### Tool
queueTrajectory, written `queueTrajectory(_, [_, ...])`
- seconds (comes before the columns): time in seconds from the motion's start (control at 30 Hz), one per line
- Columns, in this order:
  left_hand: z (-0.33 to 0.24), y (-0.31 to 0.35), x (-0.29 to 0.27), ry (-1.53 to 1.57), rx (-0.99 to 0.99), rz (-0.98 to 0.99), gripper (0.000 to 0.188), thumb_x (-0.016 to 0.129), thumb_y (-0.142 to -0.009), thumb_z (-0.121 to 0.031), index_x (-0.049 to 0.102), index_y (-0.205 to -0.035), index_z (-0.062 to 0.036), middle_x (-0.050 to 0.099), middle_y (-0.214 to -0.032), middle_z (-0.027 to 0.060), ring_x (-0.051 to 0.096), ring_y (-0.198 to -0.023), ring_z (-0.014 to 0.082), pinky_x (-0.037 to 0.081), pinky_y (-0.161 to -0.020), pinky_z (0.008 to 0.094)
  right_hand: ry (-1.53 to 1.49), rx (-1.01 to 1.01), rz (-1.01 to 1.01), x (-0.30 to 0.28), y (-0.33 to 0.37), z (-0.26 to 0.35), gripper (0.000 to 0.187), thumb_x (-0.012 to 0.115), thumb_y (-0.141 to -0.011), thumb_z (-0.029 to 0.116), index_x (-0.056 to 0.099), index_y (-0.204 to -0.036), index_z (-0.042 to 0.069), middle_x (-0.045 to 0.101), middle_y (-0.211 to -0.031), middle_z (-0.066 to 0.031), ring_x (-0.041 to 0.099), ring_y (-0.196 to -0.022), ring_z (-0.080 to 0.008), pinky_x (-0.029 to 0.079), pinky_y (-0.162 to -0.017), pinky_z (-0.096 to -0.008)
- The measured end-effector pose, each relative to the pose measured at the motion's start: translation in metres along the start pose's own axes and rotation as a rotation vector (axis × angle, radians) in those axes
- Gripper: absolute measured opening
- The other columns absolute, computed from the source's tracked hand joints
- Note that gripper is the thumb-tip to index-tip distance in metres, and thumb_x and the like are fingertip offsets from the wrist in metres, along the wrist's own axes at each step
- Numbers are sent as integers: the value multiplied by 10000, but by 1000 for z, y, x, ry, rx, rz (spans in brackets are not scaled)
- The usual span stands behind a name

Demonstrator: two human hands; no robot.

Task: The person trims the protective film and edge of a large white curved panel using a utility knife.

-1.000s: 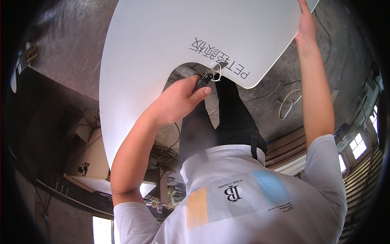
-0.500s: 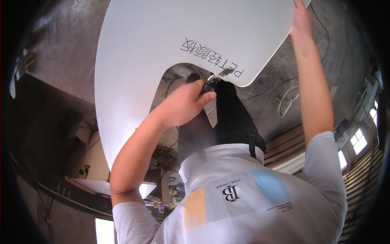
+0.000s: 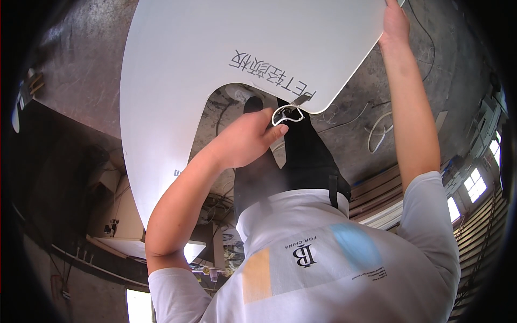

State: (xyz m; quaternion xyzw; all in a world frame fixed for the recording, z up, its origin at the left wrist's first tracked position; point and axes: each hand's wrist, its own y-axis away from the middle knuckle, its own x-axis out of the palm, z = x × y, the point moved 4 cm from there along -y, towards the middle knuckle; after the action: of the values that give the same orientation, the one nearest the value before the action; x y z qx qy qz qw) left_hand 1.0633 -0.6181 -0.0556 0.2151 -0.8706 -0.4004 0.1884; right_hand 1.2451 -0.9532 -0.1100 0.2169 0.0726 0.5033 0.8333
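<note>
— What has my left grip (image 3: pixel 245 141)?
— It's clamped on a blade (image 3: pixel 298 101) at the white board (image 3: pixel 215 70)'s cutout edge; the tool's body is hidden.
— Right grip (image 3: pixel 395 22)?
— Pinching the board's far corner; top edge cropped, floor (image 3: pixel 377 107) open beneath.

We are seeing a rough grey concrete floor (image 3: pixel 81 59) with loose white cables (image 3: pixel 377 129) lying on it, daylight coming through windows (image 3: pixel 476 183) at right, and stacked wooden boards (image 3: pixel 377 199) nearby.

The large white curved plastic panel (image 3: pixel 215 48) spans the upper view; the left hand (image 3: pixel 245 141) sits under its notch, the right hand (image 3: pixel 395 22) at its right edge.
</note>
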Motion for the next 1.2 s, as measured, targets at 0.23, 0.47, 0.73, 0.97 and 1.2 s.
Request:
queueTrajectory(0.23, [0, -6, 12, 41, 118, -21, 394, 598, -1062, -380, 587, -1124, 9, 614, -815, 141, 557, -766, 275, 482, -752, 395, -17, 33, 23, 7, 7, 3, 498, 714, -975, 382, 655, -1249, -30, 722, -1161, -160, 708, -1038, -270, 574, -911, -371])
queueTrajectory(0.47, [3, -8, 31, 60, 75, -69, 429, 577, -1064, -406, 568, -1122, 20, 627, -837, 186, 591, -784, 333, 492, -768, 414, -10, -53, 30, 19, 20, 7, 512, 715, -977, 372, 636, -1272, -38, 714, -1173, -168, 701, -1063, -280, 575, -925, -386])
queueTrajectory(0.73, [5, -20, 60, 127, 174, -133, 409, 581, -1059, -366, 509, -953, 22, 610, -794, 236, 604, -779, 440, 476, -721, 494, 2, 44, 52, 15, 12, 7, 511, 663, -1013, 374, 621, -1295, -50, 704, -1197, -170, 697, -1068, -271, 566, -934, -363])
queueTrajectory(0.97, [5, -30, 110, 512, 119, -268, 332, 560, -1085, -329, 574, -1134, -1, 553, -808, 61, 512, -767, 141, 484, -729, 329, 50, -10, 77, 7, 4, 6, 520, 662, -1012, 400, 636, -1293, -37, 710, -1192, -143, 688, -1072, -239, 547, -932, -353])
queueTrajectory(1.2, [-13, -45, 137, 691, 175, -418, 322, 562, -1082, -340, 542, -1000, -30, 502, -728, 2, 477, -668, 104, 452, -633, 304, 68, 21, -27, 8, 10, 8, 523, 685, -1015, 340, 584, -1280, -100, 687, -1232, -166, 700, -1076, -289, 604, -886, -440])
